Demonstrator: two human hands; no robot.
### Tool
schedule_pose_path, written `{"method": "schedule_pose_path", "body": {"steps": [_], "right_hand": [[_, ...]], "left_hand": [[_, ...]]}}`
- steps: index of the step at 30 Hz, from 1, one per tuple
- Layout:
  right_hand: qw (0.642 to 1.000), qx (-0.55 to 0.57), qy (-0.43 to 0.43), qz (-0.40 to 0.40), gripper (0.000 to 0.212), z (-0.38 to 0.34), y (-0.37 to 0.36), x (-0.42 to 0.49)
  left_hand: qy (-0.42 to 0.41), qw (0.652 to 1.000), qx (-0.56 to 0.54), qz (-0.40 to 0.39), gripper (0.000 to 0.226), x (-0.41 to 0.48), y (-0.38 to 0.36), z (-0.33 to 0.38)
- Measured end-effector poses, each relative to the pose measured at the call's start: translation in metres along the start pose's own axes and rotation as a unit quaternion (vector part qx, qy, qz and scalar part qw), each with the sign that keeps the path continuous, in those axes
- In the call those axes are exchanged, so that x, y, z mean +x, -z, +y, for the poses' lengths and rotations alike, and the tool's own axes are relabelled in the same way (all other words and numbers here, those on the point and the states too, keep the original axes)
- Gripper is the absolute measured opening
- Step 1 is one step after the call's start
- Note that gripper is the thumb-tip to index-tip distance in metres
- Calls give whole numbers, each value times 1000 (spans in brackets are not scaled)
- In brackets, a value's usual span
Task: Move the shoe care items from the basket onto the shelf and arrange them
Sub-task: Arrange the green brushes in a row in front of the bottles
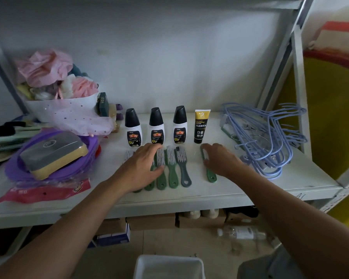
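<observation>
Shelf (pixel 240 184) with bottles (pixel 157 127) and brushes (pixel 172 168)

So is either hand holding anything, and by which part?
Nothing is gripped: left hand lies flat on the brush row; right hand rests on the lone green brush, at its head.

The white shelf (pixel 240 190) in front of me carries three black-capped bottles (pixel 157 127) standing in a row, with a black-and-yellow tube (pixel 200 126) upright just right of them. Before the bottles a row of brushes (pixel 171 168) lies side by side, handles toward me, and one green brush (pixel 211 175) lies apart to their right. Blue hangers (pixel 266 137) are heaped at the right end; at the left sit purple lids (pixel 14 168), a red packet (pixel 42 193) and a white tub (pixel 65 107).
</observation>
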State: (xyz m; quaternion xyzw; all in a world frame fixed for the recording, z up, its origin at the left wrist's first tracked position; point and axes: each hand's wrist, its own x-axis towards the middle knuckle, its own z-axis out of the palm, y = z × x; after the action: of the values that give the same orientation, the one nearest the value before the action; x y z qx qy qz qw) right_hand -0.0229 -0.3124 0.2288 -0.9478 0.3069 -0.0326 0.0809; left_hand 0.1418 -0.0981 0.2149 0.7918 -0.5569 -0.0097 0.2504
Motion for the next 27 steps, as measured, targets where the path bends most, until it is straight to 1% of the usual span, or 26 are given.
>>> {"method": "schedule_pose_path", "body": {"steps": [2, 7, 14, 17, 19, 27], "right_hand": [[1000, 29, 11, 2, 51, -2, -1, 2], [996, 82, 25, 6, 49, -8, -3, 8], [991, 120, 52, -1, 35, -16, -3, 11], [991, 124, 51, -2, 41, -20, -4, 12], [991, 124, 50, -3, 41, -22, -5, 13], [995, 98, 23, -8, 53, -25, -4, 13]], "left_hand": [[-3, 1000, 5, 2, 64, 0, 0, -2], [-6, 1000, 9, 6, 65, 0, -1, -3], [-7, 1000, 9, 18, 62, -1, 1, -4], [-7, 1000, 11, 18, 61, -2, 1, -6], [-5, 1000, 14, 18, 62, -2, 1, -6], [-4, 1000, 8, 21, 63, -3, 1, -6]]}}
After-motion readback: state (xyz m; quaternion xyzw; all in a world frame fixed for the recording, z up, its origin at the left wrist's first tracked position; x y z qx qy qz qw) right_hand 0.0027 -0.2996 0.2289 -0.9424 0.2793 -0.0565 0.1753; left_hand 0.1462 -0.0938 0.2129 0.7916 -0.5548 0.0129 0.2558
